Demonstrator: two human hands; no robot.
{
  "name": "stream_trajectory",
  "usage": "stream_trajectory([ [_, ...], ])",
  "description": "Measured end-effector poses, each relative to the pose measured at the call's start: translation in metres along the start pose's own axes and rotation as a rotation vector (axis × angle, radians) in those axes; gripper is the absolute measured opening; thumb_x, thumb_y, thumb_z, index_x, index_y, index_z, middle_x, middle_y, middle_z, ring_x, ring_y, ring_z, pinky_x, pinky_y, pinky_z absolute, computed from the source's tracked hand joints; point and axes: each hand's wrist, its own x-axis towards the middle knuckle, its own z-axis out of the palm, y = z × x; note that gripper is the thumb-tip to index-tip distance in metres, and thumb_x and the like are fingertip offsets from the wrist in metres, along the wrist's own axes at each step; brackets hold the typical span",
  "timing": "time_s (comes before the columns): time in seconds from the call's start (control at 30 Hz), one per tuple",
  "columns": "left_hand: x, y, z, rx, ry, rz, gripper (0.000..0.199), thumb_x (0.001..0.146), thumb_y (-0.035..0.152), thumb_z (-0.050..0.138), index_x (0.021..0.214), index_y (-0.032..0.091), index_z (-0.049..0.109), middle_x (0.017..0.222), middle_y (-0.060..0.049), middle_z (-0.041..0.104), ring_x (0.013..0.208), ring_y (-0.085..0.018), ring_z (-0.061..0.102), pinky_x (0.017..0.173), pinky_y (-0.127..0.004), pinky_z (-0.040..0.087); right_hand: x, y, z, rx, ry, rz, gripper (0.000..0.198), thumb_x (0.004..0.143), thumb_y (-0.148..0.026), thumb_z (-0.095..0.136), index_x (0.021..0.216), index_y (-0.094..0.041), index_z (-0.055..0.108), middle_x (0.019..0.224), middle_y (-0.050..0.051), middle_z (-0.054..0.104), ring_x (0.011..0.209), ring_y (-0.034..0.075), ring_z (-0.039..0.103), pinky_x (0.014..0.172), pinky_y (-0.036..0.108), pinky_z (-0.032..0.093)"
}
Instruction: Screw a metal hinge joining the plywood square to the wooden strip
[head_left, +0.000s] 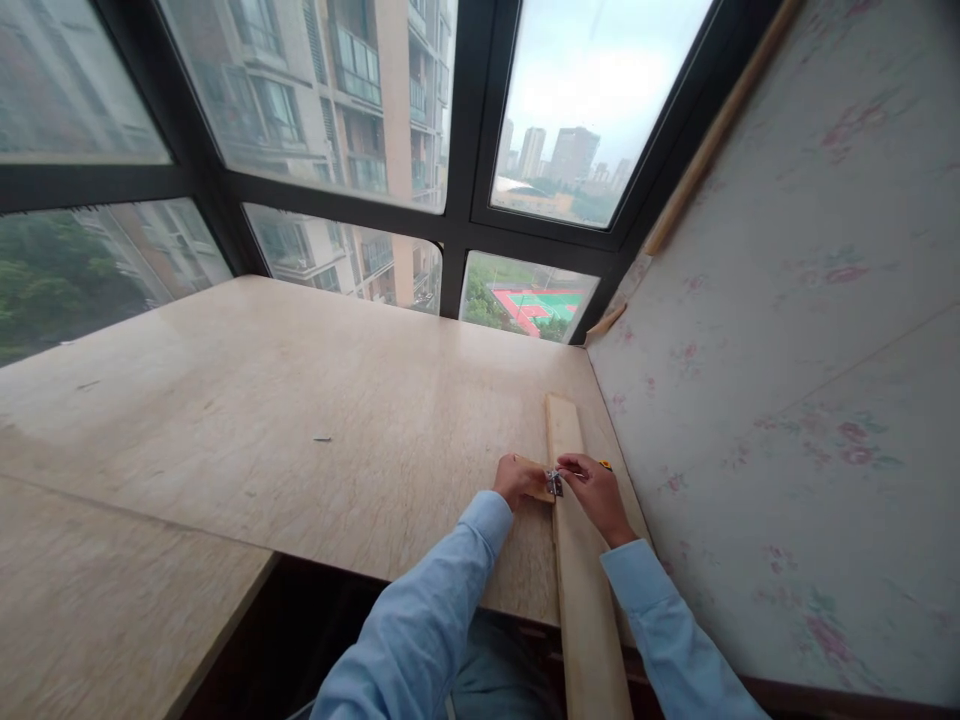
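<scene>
Window bay, wallpapered wall at 3 o'clock; our pale marble-look surface [300, 400] carries a long light wooden strip [577, 560] running 12 to 6. Our left hand [519, 480] steadies a small shiny metal hinge [554, 483] on it; right hand [596, 488] has its grip pinched on the hinge. Judgement: seat it square and flat against the strip's edge before letting go. Something yellow [604, 465] lies beyond, unclear.

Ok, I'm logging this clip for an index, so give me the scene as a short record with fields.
setting: stone-look sill under a bay window
left hand: on the wooden strip, at a small metal piece
right hand: pinching the same metal piece; grip not fully clear
wooden strip: lies lengthwise near the floral wall, its near end overhanging the sill
also: small dark bit on the sill
</scene>
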Motion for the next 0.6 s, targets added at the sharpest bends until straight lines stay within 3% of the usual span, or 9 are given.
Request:
stream_trajectory([
  [0.2,-0.004,0.004,0.001,-0.095,0.021,-0.013,0.025,0.05,0.005,0.07,0.06,0.017,0.051,0.056,0.003,0.056,0.061,-0.018,0.062,0.053,-0.025,0.048,0.003,-0.002,-0.002,-0.063,-0.006,-0.049,0.028,0.081,-0.042,0.062,0.093,-0.018,0.069,0.094,0.011,0.074,0.084,0.023,0.072,0.078,0.04,0.06],
  [0.6,-0.003,-0.001,0.003,-0.111,0.045,0.048,0.02,0.05,0.009,0.073,0.058,0.015,0.056,0.056,0.001,0.06,0.059,-0.018,0.063,0.049,-0.023,0.046,0.011,-0.014,0.0,-0.319,-0.132,-0.162,0.015,0.081,-0.018,0.058,0.091,-0.018,0.07,0.093,0.008,0.073,0.088,0.021,0.068,0.081,0.035,0.054],
])
